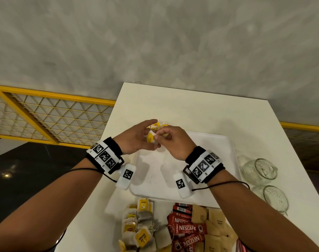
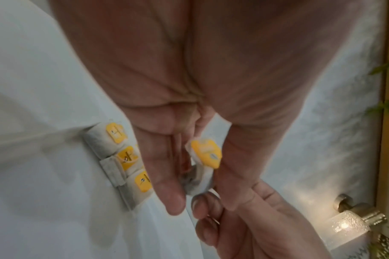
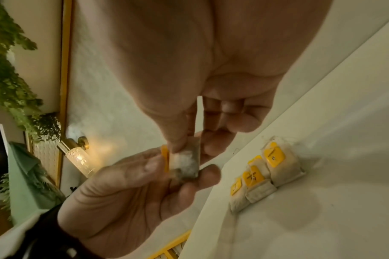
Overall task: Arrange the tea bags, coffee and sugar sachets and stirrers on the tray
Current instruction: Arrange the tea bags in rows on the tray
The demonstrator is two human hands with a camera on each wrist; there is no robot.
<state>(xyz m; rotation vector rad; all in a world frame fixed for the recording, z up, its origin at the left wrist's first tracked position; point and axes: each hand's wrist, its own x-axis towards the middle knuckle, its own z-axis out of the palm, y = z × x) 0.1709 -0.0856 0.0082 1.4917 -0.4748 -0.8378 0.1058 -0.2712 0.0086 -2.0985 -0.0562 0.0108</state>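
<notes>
Both hands meet above the far left corner of the white tray (image 1: 200, 160) and share one tea bag (image 1: 151, 137) with a yellow tag. My left hand (image 1: 152, 136) grips it between thumb and fingers; the left wrist view shows the yellow tag (image 2: 205, 156) between them. My right hand (image 1: 158, 136) pinches the bag's paper (image 3: 184, 161) with thumb and forefinger. Three tea bags (image 2: 122, 157) lie in a row on the tray just beyond the hands. Loose tea bags (image 1: 140, 230), red coffee sachets (image 1: 187, 228) and brown sugar sachets (image 1: 215, 224) are piled near me.
Two glass cups (image 1: 260, 171) (image 1: 275, 199) lie on the white table (image 1: 173, 106) right of the tray. Red-striped stirrers (image 1: 240, 246) peek out at the bottom right. A yellow mesh railing (image 1: 51, 117) runs left of the table.
</notes>
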